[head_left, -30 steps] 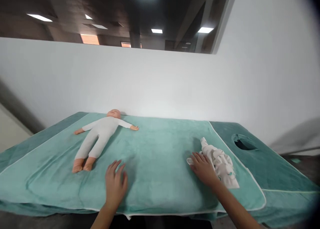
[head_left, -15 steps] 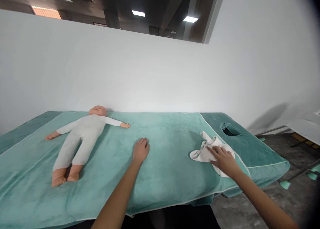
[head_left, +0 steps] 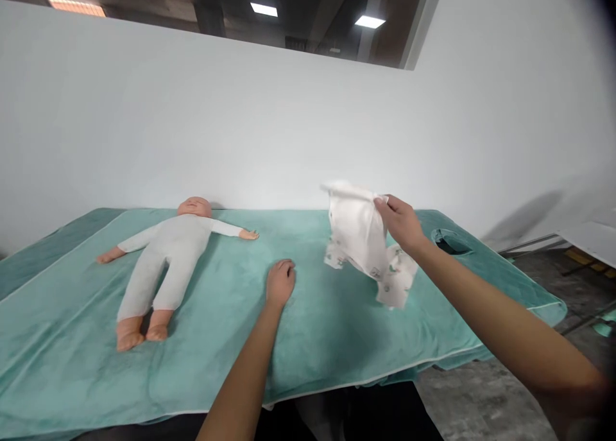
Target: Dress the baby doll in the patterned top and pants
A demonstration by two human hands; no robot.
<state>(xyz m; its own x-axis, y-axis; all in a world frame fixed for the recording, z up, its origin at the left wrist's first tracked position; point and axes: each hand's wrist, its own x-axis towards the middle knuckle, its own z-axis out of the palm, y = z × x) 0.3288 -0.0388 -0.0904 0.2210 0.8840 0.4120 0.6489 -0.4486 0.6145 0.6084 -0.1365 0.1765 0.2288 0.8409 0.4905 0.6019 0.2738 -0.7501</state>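
Note:
My right hand (head_left: 398, 221) pinches the edge of a white baby garment (head_left: 359, 229) and holds it up off the bed. The cloth hangs down in folds, and small printed figures show on its lower parts; its exact cut is hard to make out. Resting on the green bed cover (head_left: 308, 338), my left hand (head_left: 280, 283) is loosely curled, and nothing shows in it. To its left a baby doll (head_left: 178, 248) in a white suit lies on its back, arms spread, its near hand close to mine but apart.
A round face hole (head_left: 451, 242) opens in the bed's right end. A white wall (head_left: 269, 126) with a window (head_left: 308, 17) stands behind the bed. Off to the right is a white table (head_left: 594, 242) above a grey floor.
My right hand has taken hold of the garment, lifted it off the bed and moved it left and up, so it hangs unfolded. My left hand still rests on the cover.

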